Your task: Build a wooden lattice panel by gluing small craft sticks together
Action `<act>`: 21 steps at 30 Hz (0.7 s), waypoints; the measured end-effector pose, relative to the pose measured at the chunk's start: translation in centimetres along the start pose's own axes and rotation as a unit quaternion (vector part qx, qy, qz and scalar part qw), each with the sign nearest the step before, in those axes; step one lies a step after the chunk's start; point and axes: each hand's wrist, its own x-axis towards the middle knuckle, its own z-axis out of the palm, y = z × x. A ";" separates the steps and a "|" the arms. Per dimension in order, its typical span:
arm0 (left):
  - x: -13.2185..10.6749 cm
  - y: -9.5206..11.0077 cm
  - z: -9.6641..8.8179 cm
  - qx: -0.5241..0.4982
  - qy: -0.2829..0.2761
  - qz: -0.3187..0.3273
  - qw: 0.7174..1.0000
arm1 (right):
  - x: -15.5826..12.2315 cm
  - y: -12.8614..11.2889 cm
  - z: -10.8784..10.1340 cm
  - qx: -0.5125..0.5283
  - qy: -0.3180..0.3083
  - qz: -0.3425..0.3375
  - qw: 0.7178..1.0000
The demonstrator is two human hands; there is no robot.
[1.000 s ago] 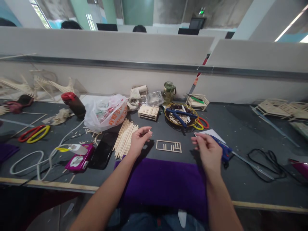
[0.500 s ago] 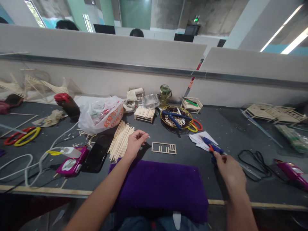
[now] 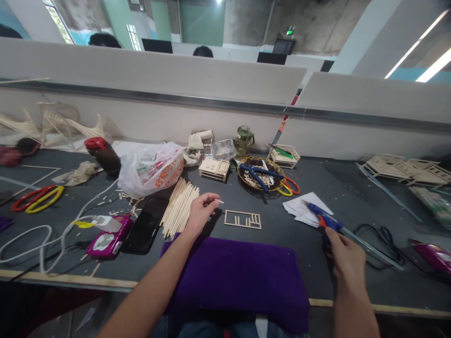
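Between the thumb and fingers of my left hand is a short piece of wooden stick, its pale end poking out to the right. Just right of that hand, a small rectangular stick frame with several inner pieces lies flat on the dark table. My right hand is closed round the handle of a blue glue gun. The gun's tip points left over some white paper, and a clear glue stick sticks out of its back.
A bundle of sticks and a black phone lie left of my left hand. Behind the frame stands a wire basket with blue-handled pliers. A purple cloth covers the front edge. A black cord runs right.
My right hand has shifted slightly right and the glue gun with it, now showing clear of more of the paper. My left hand still pinches the stick piece. The view has moved slightly.
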 end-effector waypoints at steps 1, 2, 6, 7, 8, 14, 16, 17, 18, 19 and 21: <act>0.0 0.0 0.0 0.001 0.002 0.001 1.000 | -0.2 -0.1 0.1 0.040 0.003 0.028 0.999; 0.0 -0.1 0.0 0.004 0.002 0.001 1.000 | -0.4 -0.2 0.1 0.068 0.003 0.046 0.997; 0.0 -0.2 -0.1 0.021 -0.007 0.000 1.000 | -0.3 -0.5 -0.1 0.039 -0.003 0.025 0.999; 0.0 -0.2 -0.1 0.023 -0.012 0.000 1.000 | -0.2 -0.5 -0.2 -0.004 -0.003 0.009 1.000; 0.0 -0.3 -0.1 0.023 -0.016 0.000 1.000 | -0.1 -0.6 -0.4 -0.058 -0.004 -0.006 0.998; -0.1 -0.4 -0.2 0.034 -0.032 -0.008 0.999 | -0.9 -1.9 -1.2 -0.295 -0.019 -0.040 0.955; -0.1 -0.3 -0.1 0.035 -0.033 -0.010 0.999 | -1.3 -2.5 -1.3 -0.316 -0.008 -0.039 0.948; -0.1 -0.3 -0.1 0.035 -0.031 -0.010 0.999 | -1.5 -2.7 -1.3 -0.322 -0.003 -0.037 0.946; -0.1 -0.1 -0.1 0.034 -0.026 -0.010 0.999 | -1.6 -2.8 -1.4 -0.325 0.001 -0.036 0.945; -0.1 0.0 0.0 0.032 -0.021 -0.010 0.999 | -1.8 -2.8 -1.4 -0.323 0.004 -0.039 0.946; -0.2 0.3 0.0 0.020 -0.013 -0.012 1.000 | -2.0 -2.7 -1.6 -0.305 0.020 -0.053 0.951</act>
